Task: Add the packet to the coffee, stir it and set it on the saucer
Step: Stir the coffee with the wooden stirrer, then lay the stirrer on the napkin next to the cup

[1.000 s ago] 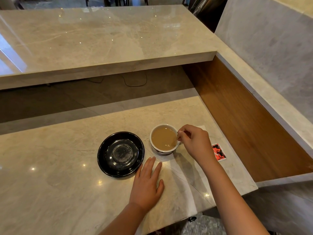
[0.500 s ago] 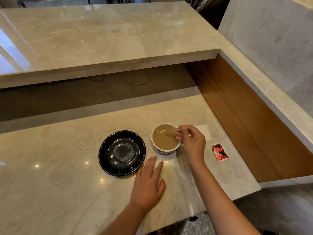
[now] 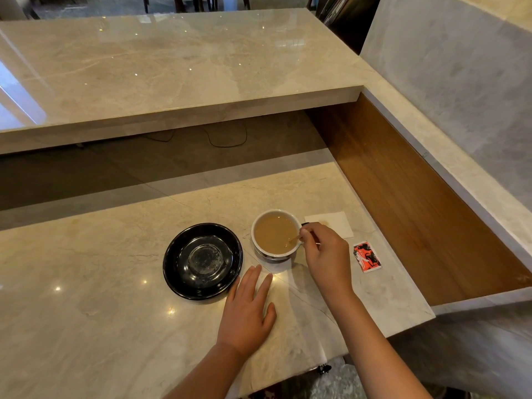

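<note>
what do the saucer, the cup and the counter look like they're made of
Saucer: black and glossy, probably glazed ceramic, perhaps glass; lights glint on its rim. Cup: white, smooth, likely glazed ceramic. Counter: polished beige stone, marble by its veins and mirror-like reflections, though it could be an imitation.

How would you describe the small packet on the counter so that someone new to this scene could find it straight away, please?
Start at the lower marble counter and find the white cup of milky coffee that the right hand is stirring. Just right of that hand, past a white napkin, lies the packet. It is the only red and black thing there, flat and rectangular.
</note>
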Available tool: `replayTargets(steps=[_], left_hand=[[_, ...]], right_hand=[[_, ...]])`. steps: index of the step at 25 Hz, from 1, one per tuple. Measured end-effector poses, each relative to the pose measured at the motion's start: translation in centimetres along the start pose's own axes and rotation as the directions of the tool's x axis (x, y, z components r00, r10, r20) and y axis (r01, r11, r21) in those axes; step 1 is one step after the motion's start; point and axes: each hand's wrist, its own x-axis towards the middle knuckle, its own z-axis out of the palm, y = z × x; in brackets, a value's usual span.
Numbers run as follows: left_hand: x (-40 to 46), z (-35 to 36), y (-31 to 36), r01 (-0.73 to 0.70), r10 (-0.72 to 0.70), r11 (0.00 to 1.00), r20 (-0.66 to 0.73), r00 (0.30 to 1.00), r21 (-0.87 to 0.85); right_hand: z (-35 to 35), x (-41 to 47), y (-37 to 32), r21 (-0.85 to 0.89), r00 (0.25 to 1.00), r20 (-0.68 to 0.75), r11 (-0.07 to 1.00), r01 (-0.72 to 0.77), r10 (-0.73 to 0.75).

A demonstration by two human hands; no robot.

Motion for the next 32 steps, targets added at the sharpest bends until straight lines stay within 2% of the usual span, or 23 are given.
replayTargets(steps=[3, 8, 12, 18, 25, 28, 32], left_hand=[[0.0, 0.0, 0.1, 0.008, -0.008, 1.0, -0.003, 1.0, -0.001], [0.0, 0.0, 0.0, 0.006, -0.006, 1.0, -0.006, 1.0, -0.016], [0.0, 0.0, 0.1, 0.002, -0.002, 1.0, -0.009, 1.0, -0.016], [0.0, -0.1, 0.1, 0.008, -0.008, 1.0, -0.013, 1.0, -0.008], [0.0, 0.1, 0.0, 0.003, -0.004, 1.0, -0.013, 1.0, -0.014], [0.0, 0.1, 0.0, 0.005, -0.005, 1.0, -0.014, 1.0, -0.009], [0.0, 0.1, 0.0, 0.01, -0.01, 1.0, -0.008, 1.0, -0.003]], right_hand=[[0.0, -0.2, 0.2, 0.196, 0.979, 0.023, 0.959, -0.204, 0.203], [-0.4, 0.2, 0.8, 0.457, 0.895, 0.058, 0.786, -0.417, 0.442], [-1.4, -0.1, 1.3, 0.548, 0.87, 0.039, 0.718, -0.429, 0.491], [-3.5, -0.2, 1.8, 0.614, 0.852, -0.02, 0.679, -0.402, 0.523], [-7.6, 0.1, 3.1, 0.685, 0.845, 0.05, 0.597, -0.417, 0.532], [-10.1, 0.6, 4.4, 0.651, 0.884, 0.005, 0.67, -0.357, 0.467], [-10.2, 1.9, 6.0, 0.439, 0.959, 0.017, 0.86, -0.262, 0.284]])
